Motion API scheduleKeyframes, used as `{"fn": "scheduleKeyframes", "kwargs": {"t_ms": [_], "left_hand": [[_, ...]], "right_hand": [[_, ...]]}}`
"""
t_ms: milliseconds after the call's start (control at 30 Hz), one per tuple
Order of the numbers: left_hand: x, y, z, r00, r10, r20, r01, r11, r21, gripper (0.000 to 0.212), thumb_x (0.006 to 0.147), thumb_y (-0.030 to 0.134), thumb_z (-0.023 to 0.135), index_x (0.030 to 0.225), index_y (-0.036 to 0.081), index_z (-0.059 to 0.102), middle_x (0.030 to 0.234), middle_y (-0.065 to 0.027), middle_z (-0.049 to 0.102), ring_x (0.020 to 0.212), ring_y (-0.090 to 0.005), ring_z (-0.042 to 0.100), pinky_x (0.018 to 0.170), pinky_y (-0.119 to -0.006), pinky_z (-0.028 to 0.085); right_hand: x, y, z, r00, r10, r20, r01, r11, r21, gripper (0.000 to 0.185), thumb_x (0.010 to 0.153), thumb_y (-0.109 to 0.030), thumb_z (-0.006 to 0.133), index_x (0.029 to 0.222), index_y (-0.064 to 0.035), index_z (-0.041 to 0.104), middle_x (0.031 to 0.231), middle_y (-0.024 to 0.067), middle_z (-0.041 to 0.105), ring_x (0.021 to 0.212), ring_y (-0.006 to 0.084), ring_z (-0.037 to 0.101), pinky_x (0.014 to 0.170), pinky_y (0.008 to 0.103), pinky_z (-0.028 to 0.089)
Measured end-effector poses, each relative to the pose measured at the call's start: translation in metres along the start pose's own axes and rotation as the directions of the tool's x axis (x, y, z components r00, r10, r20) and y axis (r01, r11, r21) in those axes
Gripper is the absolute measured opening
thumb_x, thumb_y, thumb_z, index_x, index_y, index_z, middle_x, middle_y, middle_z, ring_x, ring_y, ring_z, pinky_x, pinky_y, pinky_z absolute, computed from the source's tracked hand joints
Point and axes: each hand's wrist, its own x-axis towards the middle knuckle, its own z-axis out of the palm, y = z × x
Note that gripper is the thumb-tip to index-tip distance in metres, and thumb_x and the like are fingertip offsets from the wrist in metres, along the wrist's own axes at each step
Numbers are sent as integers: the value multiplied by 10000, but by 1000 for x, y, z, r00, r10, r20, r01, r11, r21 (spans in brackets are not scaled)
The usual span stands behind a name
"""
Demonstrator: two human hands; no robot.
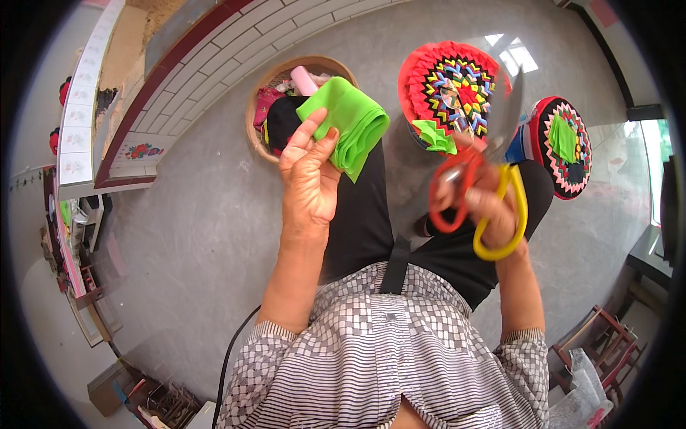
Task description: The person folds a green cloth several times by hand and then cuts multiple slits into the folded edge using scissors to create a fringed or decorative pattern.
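My left hand pinches a folded stack of bright green fabric between thumb and fingers, raised above my left thigh. Its layered edges face right. Through the handles of a pair of scissors, one loop red and the other yellow, go the fingers of my right hand. Motion blurs that hand and the metal blades, which point away from me. The scissors are well apart from the green fabric. Beyond them lies a round patchwork piece with a red ruffled border and multicoloured folded points.
A round woven basket with cloth and a pink roll stands beyond my left hand. Green pieces lie at the patchwork's edge. A patterned round stool at right bears green cloth. A low tiled wall runs upper left.
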Motion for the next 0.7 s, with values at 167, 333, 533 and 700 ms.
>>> {"fn": "scheduleKeyframes", "kwargs": {"t_ms": [167, 333, 533, 700], "left_hand": [[-1, 2, -3, 993, 117, 12, -118, 991, 58, 472, 813, -54, 622, 1253, -33, 452, 1099, -103, 594, 939, -150, 606, 812, -312, 544], [-1, 4, -9, 982, 180, 53, -184, 980, 82, 483, 803, -60, 632, 1251, -29, 455, 1097, -94, 595, 953, -144, 603, 814, -290, 542], [-6, 4, -13, 979, 195, 65, -201, 974, 103, 482, 789, -76, 639, 1238, -22, 473, 1092, -90, 597, 953, -140, 604, 827, -286, 539], [-13, 5, -9, 970, 218, 106, -232, 963, 140, 478, 787, -89, 630, 1235, -23, 476, 1100, -100, 590, 959, -147, 600, 844, -281, 528]], "right_hand": [[-36, 2, 29, 922, 236, 305, -274, 958, 85, 721, 810, -305, 590, 1387, -21, 264, 938, 107, 537, 678, 125, 523, 646, 257, 434], [-43, 17, 30, 895, 213, 392, -281, 951, 126, 613, 875, -416, 512, 1289, 12, 364, 846, 102, 561, 576, 96, 499, 512, 218, 419], [-43, 15, 33, 903, 217, 371, -274, 956, 108, 552, 892, -390, 481, 1259, 13, 392, 830, 97, 572, 577, 93, 510, 521, 211, 430], [-42, 16, 31, 891, 244, 383, -307, 945, 110, 553, 894, -390, 477, 1268, 5, 378, 835, 101, 599, 560, 96, 526, 522, 209, 437]]}}
